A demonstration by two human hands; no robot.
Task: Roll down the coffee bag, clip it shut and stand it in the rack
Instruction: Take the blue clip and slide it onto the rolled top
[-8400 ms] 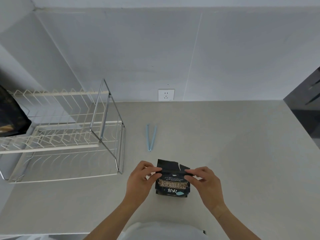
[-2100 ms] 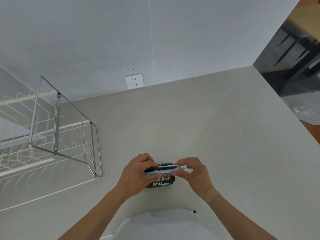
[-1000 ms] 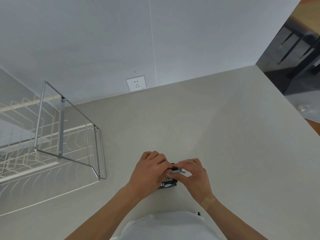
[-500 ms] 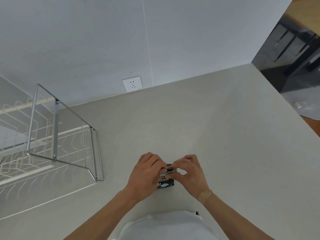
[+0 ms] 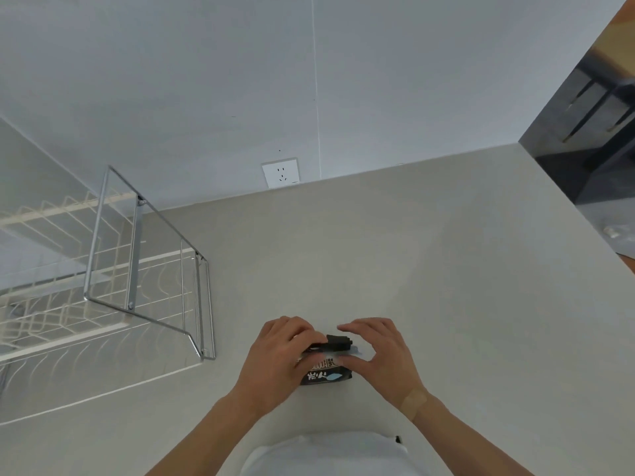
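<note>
A small black coffee bag [image 5: 325,375] with white lettering stands on the counter close to me, its top rolled down. A pale blue clip [image 5: 354,351] lies across the rolled top, mostly hidden by fingers. My left hand [image 5: 275,360] grips the bag's left side and top. My right hand [image 5: 381,355] is at the bag's right side with its fingers spread, thumb touching the bag near the clip's end. The wire dish rack [image 5: 103,286] stands to the left on the counter.
A wall socket [image 5: 280,172] sits on the back wall above the counter [image 5: 429,286]. The counter's right edge drops off to a dark floor area at the far right. The rack has a chrome frame and cream wire tiers.
My right hand's fingers have lifted and spread away from the clip, which they were pinching half a second ago. My left hand still holds the bag. More of the bag's label shows.
</note>
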